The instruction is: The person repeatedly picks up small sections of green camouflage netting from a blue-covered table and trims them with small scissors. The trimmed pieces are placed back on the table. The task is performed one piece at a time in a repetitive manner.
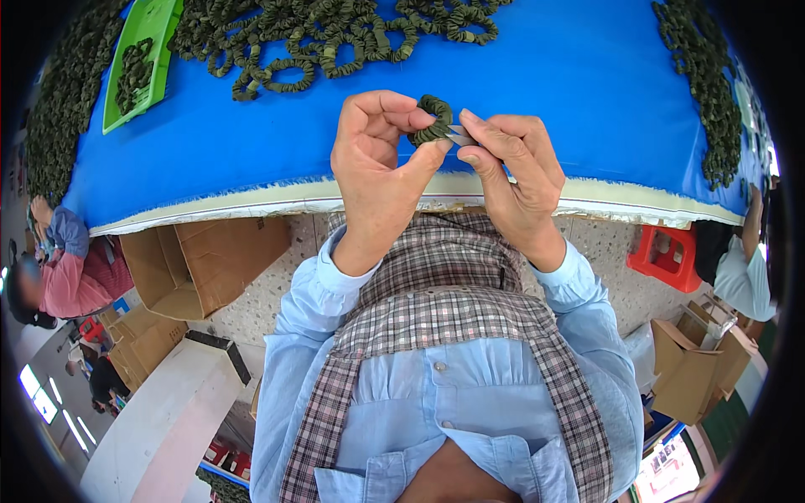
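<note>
From my remote seat I see a dark olive-green ring of gathered fabric point(443, 109), held up just above the near edge of the long table covered in bright blue sheeting point(587, 101). The ring is small and plump, its cloth bunched into tight, ridged folds around the loop, with darker lines between them. The left hand point(377, 159) pinches it between thumb and fingers, covering part of its left side and lower edge. The right hand point(520, 168) has thumb and index finger pressed on a small, pointed silver metal tool point(460, 136), its tips at the ring's right side; I cannot tell whether they touch the cloth. Toward the table's far side I make out a heap of similar olive-green fabric rings point(344, 38), and left of it a light-green plastic tray point(155, 21).
</note>
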The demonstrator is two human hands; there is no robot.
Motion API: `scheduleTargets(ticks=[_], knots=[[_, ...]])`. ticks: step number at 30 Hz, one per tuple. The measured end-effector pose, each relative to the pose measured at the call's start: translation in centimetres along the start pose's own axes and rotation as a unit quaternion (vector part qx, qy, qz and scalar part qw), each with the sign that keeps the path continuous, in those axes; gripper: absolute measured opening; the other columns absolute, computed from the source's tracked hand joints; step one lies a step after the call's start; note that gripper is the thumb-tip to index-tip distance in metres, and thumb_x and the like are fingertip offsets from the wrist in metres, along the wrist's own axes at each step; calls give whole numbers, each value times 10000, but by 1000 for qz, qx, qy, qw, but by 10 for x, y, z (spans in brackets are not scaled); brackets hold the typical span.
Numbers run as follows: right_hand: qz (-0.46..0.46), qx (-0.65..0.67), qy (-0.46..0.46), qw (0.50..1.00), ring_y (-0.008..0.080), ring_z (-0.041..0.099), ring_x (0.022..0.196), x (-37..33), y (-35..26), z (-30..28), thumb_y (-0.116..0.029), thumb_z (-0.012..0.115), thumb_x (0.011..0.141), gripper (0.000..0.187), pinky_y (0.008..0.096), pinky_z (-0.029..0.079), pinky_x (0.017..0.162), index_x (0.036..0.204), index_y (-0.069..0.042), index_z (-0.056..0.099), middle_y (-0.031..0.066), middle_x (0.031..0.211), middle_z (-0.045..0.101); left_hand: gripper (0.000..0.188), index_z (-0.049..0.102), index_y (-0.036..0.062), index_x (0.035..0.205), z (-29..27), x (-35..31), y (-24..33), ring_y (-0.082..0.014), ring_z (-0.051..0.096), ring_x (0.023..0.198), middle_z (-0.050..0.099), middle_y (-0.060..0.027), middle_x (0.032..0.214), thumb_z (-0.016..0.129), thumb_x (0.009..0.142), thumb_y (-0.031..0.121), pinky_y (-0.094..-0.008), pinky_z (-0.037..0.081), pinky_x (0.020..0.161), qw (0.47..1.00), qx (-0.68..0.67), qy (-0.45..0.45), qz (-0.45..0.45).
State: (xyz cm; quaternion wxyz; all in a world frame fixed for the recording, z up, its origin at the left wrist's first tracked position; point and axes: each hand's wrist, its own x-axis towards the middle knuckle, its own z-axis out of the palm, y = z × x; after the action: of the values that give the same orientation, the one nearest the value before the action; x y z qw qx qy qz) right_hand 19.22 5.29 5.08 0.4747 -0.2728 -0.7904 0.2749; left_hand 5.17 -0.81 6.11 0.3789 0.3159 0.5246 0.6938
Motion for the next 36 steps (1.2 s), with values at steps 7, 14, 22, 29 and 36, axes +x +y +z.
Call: scheduleTargets(ticks=[7,14,22,29,36], knots=[[-33,-33,15,999,144,571,694,-1,5,1,-34,786,750,319,257,468,549,1062,-37,718,75,906,607,446,507,-12,1133,-4,1,-7,-140,633,924,631,-110,1009,732,765,-127,-252,532,820,999,16,-23,25],[115,90,-57,988,140,556,801,26,-8,-10,-58,720,829,228,249,482,664,1049,-21,679,79,958,552,371,506,-20,1114,-4,2,-3,-156,643,905,634,-117,1014,700,808,-96,-274,533,822,997,-51,-58,-25],[156,157,-131,966,140,521,778,22,12,-2,-78,646,895,139,256,448,681,971,36,620,84,952,537,237,538,-28,1081,-10,4,-4,-115,613,870,638,-85,961,644,870,-39,-255,515,778,992,-12,-97,-74],[368,348,-206,837,52,430,688,23,13,-9,-330,538,999,320,223,336,578,1000,-21,620,-20,862,553,140,569,-28,1051,-18,9,1,-101,574,799,620,-47,887,549,959,76,-257,482,724,975,-63,-168,-128],[385,397,-216,805,45,419,662,20,18,-4,-371,547,990,334,217,317,559,1002,-46,624,-39,837,552,186,558,-1,1041,-22,9,-5,-123,542,797,573,-36,866,522,986,174,-277,448,751,942,-199,-194,-190]])
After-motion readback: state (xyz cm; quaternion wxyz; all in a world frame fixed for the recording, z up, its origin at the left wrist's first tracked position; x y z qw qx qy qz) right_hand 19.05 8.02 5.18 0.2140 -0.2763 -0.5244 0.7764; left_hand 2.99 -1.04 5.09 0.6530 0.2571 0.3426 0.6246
